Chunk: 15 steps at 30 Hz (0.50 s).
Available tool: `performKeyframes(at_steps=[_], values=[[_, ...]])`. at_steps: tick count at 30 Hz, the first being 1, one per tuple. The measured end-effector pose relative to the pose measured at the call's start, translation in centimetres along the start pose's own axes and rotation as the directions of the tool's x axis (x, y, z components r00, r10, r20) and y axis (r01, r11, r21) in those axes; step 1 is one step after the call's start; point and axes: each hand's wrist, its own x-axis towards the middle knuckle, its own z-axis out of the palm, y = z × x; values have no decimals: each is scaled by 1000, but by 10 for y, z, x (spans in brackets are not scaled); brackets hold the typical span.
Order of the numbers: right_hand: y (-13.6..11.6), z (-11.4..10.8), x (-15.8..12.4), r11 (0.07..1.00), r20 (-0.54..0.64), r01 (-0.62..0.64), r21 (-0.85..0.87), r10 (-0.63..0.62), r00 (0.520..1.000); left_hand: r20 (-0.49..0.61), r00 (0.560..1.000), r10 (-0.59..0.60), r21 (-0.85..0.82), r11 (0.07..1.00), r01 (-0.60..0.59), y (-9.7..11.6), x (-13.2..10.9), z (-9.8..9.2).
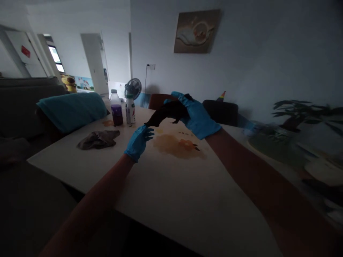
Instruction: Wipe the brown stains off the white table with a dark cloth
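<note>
Above desk (187, 200) middle, over brown stain (177, 145): right hand (197, 117) fingers closed round dark cloth (167, 112), held clear of surface. Left hand (138, 142) fingers loosely spread at cloth's hanging end, likely steadying; contact unclear. Grey rag (98, 139) well apart.

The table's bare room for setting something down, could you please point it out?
Bare: the table's near half, and the strip from the stain to the rag. Crowded: bottles far left, plant on the right.

Blurred plant (302, 114) at right; dark item (167, 113) indistinct in shadow
</note>
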Motion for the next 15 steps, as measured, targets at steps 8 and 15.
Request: performKeyframes(at_steps=[8,15], values=[[-52,-55,-20,990,17,16,-138,-13,1000,-57,998,-41,47,998,44,9,-19,18],[-82,-121,-43,750,-236,-56,-659,-135,962,-119,990,-81,140,985,98,14,-26,27]])
